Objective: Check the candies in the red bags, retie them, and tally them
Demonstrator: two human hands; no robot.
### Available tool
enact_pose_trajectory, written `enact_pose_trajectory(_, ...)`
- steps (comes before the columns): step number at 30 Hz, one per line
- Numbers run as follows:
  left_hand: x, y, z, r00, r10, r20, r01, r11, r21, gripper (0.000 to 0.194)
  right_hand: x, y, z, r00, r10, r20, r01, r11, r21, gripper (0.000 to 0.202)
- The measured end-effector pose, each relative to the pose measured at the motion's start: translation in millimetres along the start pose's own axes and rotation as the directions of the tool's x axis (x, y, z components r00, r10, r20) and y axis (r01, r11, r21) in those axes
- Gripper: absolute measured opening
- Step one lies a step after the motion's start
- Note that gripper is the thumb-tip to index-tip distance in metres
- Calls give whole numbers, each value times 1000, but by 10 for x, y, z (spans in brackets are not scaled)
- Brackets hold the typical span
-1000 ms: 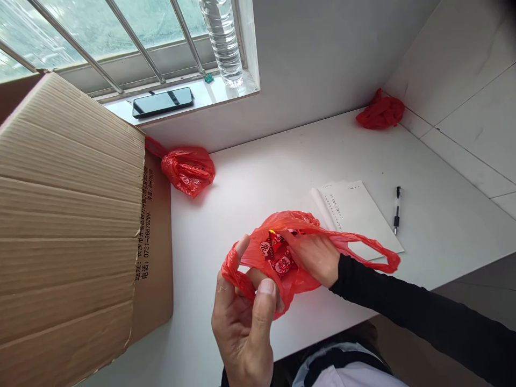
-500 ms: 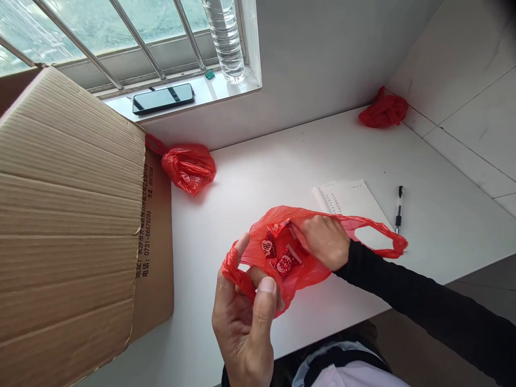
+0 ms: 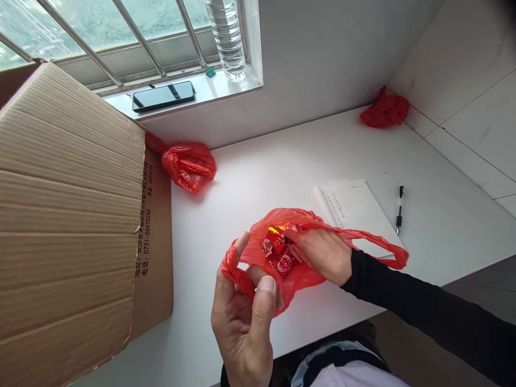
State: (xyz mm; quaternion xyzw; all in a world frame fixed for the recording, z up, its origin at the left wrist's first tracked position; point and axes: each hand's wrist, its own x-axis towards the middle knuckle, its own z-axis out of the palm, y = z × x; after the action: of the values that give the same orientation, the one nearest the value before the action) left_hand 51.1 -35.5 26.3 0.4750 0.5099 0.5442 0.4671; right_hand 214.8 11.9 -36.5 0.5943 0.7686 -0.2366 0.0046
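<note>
My left hand [image 3: 245, 317] grips one handle of a thin red plastic bag [image 3: 308, 279], the handle looped round its fingers. Inside the bag's wide mouth lie several red-wrapped candies [image 3: 284, 262] with pale printed labels. My right hand [image 3: 324, 252] reaches into the mouth from the right, its fingers closed at a red packet [image 3: 278, 236] with a shiny gold strip; its fingertips are partly hidden. The bag's other handle [image 3: 387, 247] hangs loose beside my right wrist, partly over an open notebook [image 3: 357, 201].
A large cardboard box [image 3: 72, 215] stands at the left. Beside it sits a tied red bag [image 3: 191, 166]; another red bag [image 3: 385, 110] lies in the far right corner. A pen [image 3: 399, 209] lies by the notebook. A phone [image 3: 163, 97] and a water bottle [image 3: 229, 43] are on the windowsill.
My right hand has shifted slightly down and turned, its fingers straighter inside the bag. A red packet with a gold shine now shows at its fingertips. My left hand stays nearly still.
</note>
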Motion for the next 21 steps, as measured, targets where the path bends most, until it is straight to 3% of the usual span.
enact_pose_trajectory(5, 2, 11, -1, 1000, 12, 13, -12, 1000, 3, 44, -16, -36, 20, 996, -31, 89, 41, 993, -109, 19)
enact_pose_trajectory(11, -3, 22, 23, 1000, -2, 10, 2, 1000, -15, 42, -94, -138, -19, 987, -100, 125, 108, 992, -59, 27)
enact_pose_trajectory(15, -12, 28, 34, 1000, -4, 13, 4, 1000, 1, 39, -80, -195, 64, 975, -102, 196, 114, 992, -50, 27)
enact_pose_trajectory(21, -2, 18, 27, 999, 20, 43, -19, 1000, -11, 38, -50, -255, 158, 971, -123, 203, 122, 992, 15, 31)
